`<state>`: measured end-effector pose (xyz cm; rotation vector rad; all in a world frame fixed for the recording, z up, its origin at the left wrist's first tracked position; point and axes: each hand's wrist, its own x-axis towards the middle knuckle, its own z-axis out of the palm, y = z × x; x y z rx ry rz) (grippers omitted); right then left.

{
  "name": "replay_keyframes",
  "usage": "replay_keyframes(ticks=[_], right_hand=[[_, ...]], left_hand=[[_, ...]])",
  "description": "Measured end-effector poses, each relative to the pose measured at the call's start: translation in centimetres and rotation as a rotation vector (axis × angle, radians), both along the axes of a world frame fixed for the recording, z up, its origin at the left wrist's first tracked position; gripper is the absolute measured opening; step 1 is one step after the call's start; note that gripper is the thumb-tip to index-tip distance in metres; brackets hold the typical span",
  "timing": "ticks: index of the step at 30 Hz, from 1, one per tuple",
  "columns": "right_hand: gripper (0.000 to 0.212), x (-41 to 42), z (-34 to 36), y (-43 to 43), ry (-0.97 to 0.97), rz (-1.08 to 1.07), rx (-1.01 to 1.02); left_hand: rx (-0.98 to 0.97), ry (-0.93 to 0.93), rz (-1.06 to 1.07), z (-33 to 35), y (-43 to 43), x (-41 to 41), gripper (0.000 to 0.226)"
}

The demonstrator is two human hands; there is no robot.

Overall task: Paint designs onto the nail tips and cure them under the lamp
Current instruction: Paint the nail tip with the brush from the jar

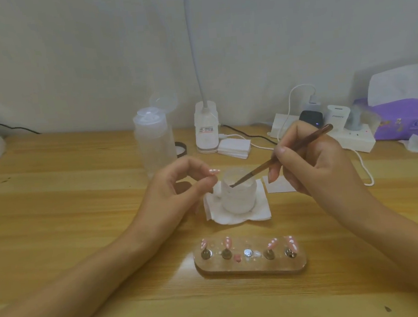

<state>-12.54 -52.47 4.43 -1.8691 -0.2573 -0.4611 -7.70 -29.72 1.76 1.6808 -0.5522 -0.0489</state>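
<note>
My right hand (315,163) grips a brown nail brush (291,151), its tip dipped into a small frosted cup (239,193) standing on a white tissue (261,210). My left hand (180,186) pinches a pink nail tip (214,171) between thumb and forefinger, just left of the cup. A wooden nail holder (251,266) lies near me with several pink dotted nail tips on its pegs; its middle peg (248,252) is bare. A small pink piece (237,258) lies on the holder.
A clear pump bottle (154,143) and a gooseneck lamp base (206,130) stand behind the cup. A stack of white pads (234,148), a power strip (354,136) with plugs and cables, and a purple pack (408,118) sit at the back right.
</note>
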Motion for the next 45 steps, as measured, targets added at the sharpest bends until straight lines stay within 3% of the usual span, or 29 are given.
replay_keyframes(ticks=[8, 23, 40, 45], right_hand=[[0.015, 0.2, -0.9, 0.3, 0.024, 0.028, 0.021], [0.023, 0.2, -2.1, -1.0, 0.159, -0.066, 0.63], [0.019, -0.1, -2.0, -0.5, 0.159, 0.016, 0.411], [0.019, 0.1, -2.3, -0.8, 0.169, -0.055, 0.47]], left_hand=[[-0.019, -0.013, 0.012, -0.6, 0.1, 0.4, 0.004], [0.008, -0.002, 0.028, -0.4, -0.2, 0.1, 0.009], [0.075, -0.031, 0.018, -0.5, -0.2, 0.0, 0.015], [0.082, -0.051, 0.015, -0.5, -0.1, 0.1, 0.013]])
